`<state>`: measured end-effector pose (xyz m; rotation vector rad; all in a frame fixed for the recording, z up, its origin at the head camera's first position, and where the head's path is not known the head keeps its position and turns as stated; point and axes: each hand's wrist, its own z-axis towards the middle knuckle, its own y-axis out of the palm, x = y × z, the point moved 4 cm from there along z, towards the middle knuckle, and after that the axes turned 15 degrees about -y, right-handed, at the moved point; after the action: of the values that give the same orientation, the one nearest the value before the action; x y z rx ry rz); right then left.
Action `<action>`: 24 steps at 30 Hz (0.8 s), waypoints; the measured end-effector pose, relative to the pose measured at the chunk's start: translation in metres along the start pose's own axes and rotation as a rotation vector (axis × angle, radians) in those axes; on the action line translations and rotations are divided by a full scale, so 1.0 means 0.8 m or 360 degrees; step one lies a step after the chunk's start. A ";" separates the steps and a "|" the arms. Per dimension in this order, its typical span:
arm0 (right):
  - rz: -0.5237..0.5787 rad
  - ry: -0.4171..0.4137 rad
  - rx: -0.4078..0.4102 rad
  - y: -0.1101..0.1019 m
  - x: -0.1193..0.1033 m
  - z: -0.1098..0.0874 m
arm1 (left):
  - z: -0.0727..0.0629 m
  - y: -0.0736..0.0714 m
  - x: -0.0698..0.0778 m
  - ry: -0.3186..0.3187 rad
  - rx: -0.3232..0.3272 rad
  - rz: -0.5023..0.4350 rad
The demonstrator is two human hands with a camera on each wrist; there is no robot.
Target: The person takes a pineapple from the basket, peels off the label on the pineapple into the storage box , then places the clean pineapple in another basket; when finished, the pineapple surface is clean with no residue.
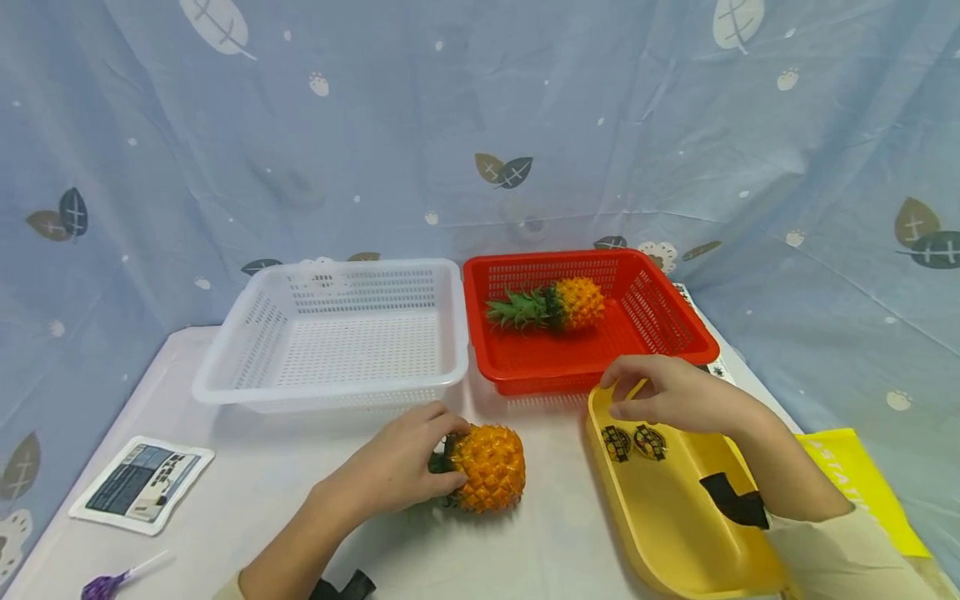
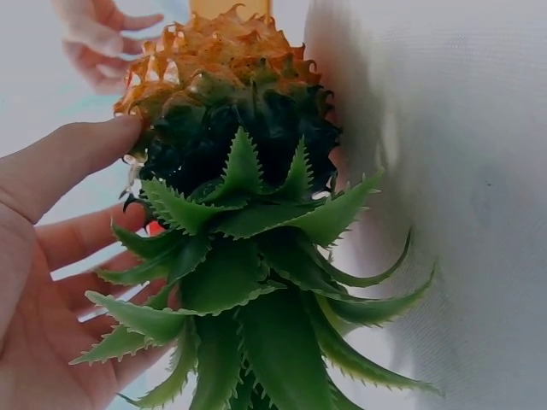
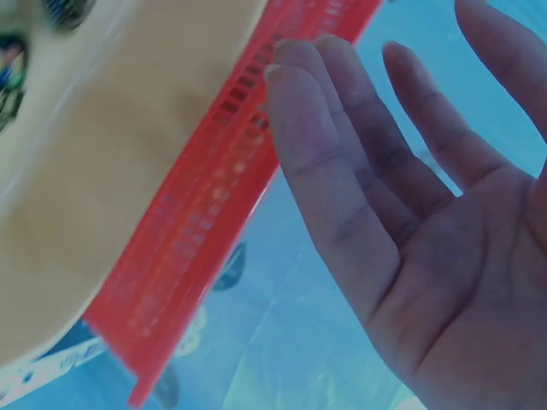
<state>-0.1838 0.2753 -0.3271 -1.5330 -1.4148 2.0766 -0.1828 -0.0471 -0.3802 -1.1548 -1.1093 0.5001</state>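
My left hand (image 1: 397, 467) grips a pineapple (image 1: 491, 468) lying on the table, thumb on the near side and fingers around the far side where leaves meet fruit. Its green leafy crown (image 2: 256, 290) fills the lower part of the left wrist view, and the orange body points away. My right hand (image 1: 682, 396) hovers over the far end of a yellow tray (image 1: 675, 517), its fingers loosely bent with nothing between them. A second pineapple (image 1: 577, 302) lies on its side in the red basket (image 1: 540, 385), crown to the left.
A white basket (image 1: 367, 350) stands left of the red one. Two small black-and-gold packets (image 1: 617, 443) sit in the yellow tray. At left lie a white-edged packet (image 1: 142, 483) and a purple lollipop (image 1: 105, 586). Bright yellow packaging (image 1: 862, 483) lies at the right.
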 end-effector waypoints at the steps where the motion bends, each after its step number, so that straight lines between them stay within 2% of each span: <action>1: -0.0002 -0.0017 0.0014 0.001 -0.004 0.002 | 0.000 0.000 0.000 -0.0003 -0.0001 -0.0005; 12: -0.0039 -0.0150 0.0129 0.017 -0.039 0.030 | -0.002 0.002 0.000 -0.0003 0.0002 -0.0033; 19: 0.0052 -0.0157 0.0097 0.038 -0.049 0.053 | -0.001 0.003 0.000 0.0000 -0.0002 -0.0028; 24: 0.0184 -0.0172 0.0019 0.058 -0.053 0.070 | -0.001 0.002 0.001 -0.0003 0.0004 -0.0029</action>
<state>-0.1943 0.1924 -0.3358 -1.5544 -1.3762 2.2629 -0.1813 -0.0466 -0.3815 -1.1412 -1.1198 0.4886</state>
